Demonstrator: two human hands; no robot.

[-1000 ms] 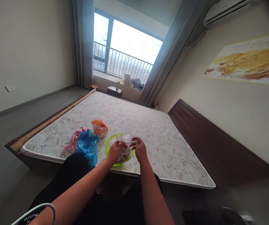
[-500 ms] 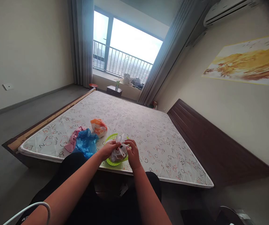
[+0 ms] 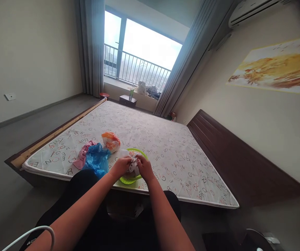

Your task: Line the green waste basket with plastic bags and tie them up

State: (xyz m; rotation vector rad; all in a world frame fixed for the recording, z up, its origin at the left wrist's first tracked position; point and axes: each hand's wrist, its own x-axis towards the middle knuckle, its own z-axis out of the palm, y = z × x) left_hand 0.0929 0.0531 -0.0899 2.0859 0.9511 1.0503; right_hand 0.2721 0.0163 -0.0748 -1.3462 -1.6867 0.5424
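A whitish plastic bag (image 3: 133, 168) sits in a lime-green basket (image 3: 129, 180) at the near edge of the mattress. My left hand (image 3: 121, 166) pinches the gathered top of the bag from the left. From the right, my right hand (image 3: 144, 167) pinches the same gathered plastic, close to the left fingertips. What the bag contains is hidden. Left of the basket lie a crumpled blue plastic bag (image 3: 97, 159), a pink cloth (image 3: 82, 155) partly under it, and an orange and white plastic bag (image 3: 110, 141).
The letter-printed mattress (image 3: 181, 164) rests on a bed frame with a dark headboard (image 3: 223, 146). Beyond its far edge stands a small dark table (image 3: 127, 101) with a green bottle (image 3: 131, 94). A white cable (image 3: 45, 227) loops at lower left.
The bag's loose handles are now drawn together between my hands. Both hands have come closer to each other, and the fingers of my right hand have closed on the plastic.
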